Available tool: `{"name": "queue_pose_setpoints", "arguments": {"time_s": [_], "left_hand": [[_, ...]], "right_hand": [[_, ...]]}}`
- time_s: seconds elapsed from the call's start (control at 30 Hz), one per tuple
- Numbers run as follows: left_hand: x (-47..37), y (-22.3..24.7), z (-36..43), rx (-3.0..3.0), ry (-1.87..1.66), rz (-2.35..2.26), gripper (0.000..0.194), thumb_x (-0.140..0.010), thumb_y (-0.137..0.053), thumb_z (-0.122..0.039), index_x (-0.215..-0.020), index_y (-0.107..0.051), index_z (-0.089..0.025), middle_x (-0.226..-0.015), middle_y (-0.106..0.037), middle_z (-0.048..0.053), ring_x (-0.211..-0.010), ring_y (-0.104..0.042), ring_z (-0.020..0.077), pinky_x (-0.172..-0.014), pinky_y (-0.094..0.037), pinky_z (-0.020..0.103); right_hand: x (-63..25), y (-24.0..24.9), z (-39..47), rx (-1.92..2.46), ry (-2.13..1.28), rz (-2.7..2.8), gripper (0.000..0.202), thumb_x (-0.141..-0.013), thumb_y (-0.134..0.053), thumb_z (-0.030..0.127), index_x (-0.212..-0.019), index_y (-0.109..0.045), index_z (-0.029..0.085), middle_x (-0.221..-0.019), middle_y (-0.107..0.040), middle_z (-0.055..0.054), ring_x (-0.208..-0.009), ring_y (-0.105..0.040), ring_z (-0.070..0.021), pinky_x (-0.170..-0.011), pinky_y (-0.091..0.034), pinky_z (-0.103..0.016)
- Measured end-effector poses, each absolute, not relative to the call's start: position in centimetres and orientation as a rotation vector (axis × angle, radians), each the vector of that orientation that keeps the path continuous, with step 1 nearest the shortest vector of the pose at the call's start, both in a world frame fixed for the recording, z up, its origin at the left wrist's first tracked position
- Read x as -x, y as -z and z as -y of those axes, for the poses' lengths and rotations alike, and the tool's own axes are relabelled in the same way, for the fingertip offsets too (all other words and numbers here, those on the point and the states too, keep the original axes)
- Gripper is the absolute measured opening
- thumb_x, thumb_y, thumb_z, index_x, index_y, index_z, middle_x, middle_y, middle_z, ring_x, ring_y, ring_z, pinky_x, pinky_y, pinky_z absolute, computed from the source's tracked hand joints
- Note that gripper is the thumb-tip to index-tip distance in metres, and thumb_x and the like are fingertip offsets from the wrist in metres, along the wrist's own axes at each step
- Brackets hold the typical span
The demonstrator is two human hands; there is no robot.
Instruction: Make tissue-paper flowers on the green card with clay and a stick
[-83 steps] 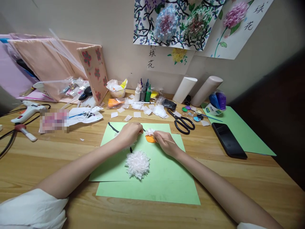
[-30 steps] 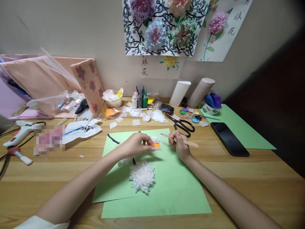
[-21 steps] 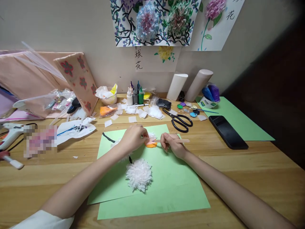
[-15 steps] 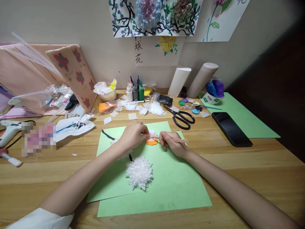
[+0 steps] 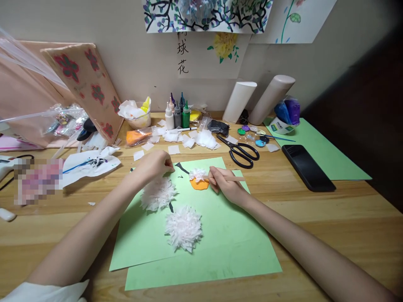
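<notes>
My right hand [image 5: 226,184] grips a flat wooden craft stick [image 5: 237,178], its tip close to a patch of orange clay [image 5: 199,183] on the green paper [image 5: 233,251]. Small white paper ruffles [image 5: 197,174] stand along the top of that clay. Up and to the left, my left hand [image 5: 159,163] is closed in a pinch over the paper; whatever its fingertips may hold is too small to see. Beneath it lies a fluffy white paper flower [image 5: 158,193]. A second white flower [image 5: 184,228] sits lower down, with a short black stem piece [image 5: 171,207] between them.
Black scissors [image 5: 239,151] and a black phone [image 5: 308,167] lie to the right. White paper squares [image 5: 206,139], paint bottles [image 5: 178,116] and a bag of orange clay [image 5: 138,136] line the back. At left lies a paint-stained tissue [image 5: 91,165].
My left hand has moved left, away from the orange clay, uncovering its white ruffles. The right hand with the stick stays near the clay. The camera view has shifted slightly.
</notes>
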State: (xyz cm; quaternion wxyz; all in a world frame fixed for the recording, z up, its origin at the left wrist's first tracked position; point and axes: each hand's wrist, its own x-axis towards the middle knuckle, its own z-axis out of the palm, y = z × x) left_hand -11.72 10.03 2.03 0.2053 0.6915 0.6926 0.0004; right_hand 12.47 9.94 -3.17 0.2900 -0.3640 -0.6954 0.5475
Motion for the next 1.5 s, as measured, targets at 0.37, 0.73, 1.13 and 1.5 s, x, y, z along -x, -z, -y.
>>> {"name": "queue_pose_setpoints", "arguments": {"time_s": [0.37, 0.73, 1.13, 1.5], "left_hand": [[12.4, -1.4, -10.5, -1.909, -0.018, -1.874, 0.012, -0.069, -0.064, -0.033, -0.070, -0.070, -0.023, -0.074, -0.070, 0.000, -0.067, -0.060, 0.0155, -0.050, -0.034, 0.022], [12.4, -1.6, -10.7, -1.865, 0.002, -1.856, 0.011, -0.068, -0.064, -0.030, -0.072, -0.071, -0.023, -0.074, -0.071, 0.000, -0.066, -0.060, 0.0157, -0.051, -0.034, 0.023], [12.5, -1.4, -10.9, -1.881, 0.001, -1.853, 0.012, -0.068, -0.065, -0.033, -0.072, -0.071, -0.023, -0.072, -0.070, 0.000, -0.065, -0.059, 0.0153, -0.051, -0.034, 0.023], [12.5, -1.5, -10.7, -1.871, -0.013, -1.849, 0.012, -0.068, -0.064, -0.033, -0.072, -0.071, -0.023, -0.074, -0.071, 0.000, -0.066, -0.060, 0.0157, -0.050, -0.034, 0.023]], "right_hand": [[-12.6, 3.5, -8.9, 0.895, -1.174, 1.836, 0.051, -0.097, -0.028, 0.042, -0.053, -0.040, 0.020, -0.048, -0.039, 0.003, -0.044, -0.037, -0.0096, -0.049, -0.031, -0.026], [-12.3, 3.1, -9.1, 0.756, -1.019, 2.085, 0.044, -0.098, -0.024, 0.034, -0.058, -0.039, 0.021, -0.054, -0.041, 0.001, -0.050, -0.040, -0.0116, -0.056, -0.035, -0.027], [-11.6, 3.4, -9.3, 1.024, -1.246, 1.885, 0.048, -0.096, -0.026, 0.047, -0.056, -0.033, 0.021, -0.050, -0.037, 0.003, -0.048, -0.037, -0.0104, -0.050, -0.031, -0.026], [-11.9, 3.3, -8.8, 0.936, -1.153, 1.899, 0.050, -0.097, -0.025, 0.045, -0.055, -0.038, 0.021, -0.050, -0.039, 0.001, -0.048, -0.040, -0.0109, -0.048, -0.031, -0.026]]}}
